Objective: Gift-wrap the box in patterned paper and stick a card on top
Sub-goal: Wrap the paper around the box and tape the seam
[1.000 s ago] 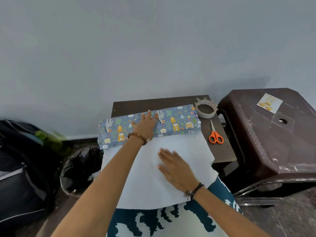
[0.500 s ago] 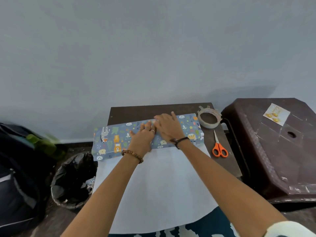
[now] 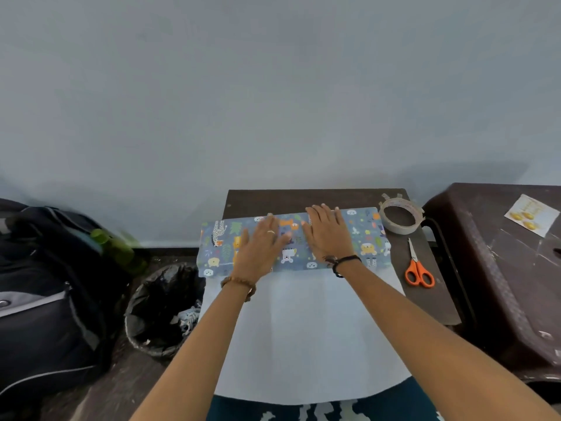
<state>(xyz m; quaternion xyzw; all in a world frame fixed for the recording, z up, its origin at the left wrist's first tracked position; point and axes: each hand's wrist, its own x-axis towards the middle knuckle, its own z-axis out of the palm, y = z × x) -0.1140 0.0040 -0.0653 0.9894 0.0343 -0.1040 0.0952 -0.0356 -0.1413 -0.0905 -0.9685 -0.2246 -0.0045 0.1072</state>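
Observation:
The box is hidden under blue patterned paper with animal prints (image 3: 368,238) folded over it on a small dark table (image 3: 303,197). The paper's white underside (image 3: 306,329) stretches toward me over the table's front edge. My left hand (image 3: 262,247) lies flat on the covered box, fingers straight, a ring on one finger. Beside it, my right hand (image 3: 329,232) presses flat on the same folded flap. A small card with yellow shapes (image 3: 531,215) lies on the brown plastic stool (image 3: 501,284) at the right.
A roll of tape (image 3: 400,216) and orange-handled scissors (image 3: 418,270) lie on the table's right side. A bin lined with a black bag (image 3: 164,311) stands left of the table, with a dark backpack (image 3: 45,299) further left. A pale wall rises behind.
My right hand left the white paper and moved up onto the covered box beside my left hand. Both hands now press the flap; the view has tilted down slightly.

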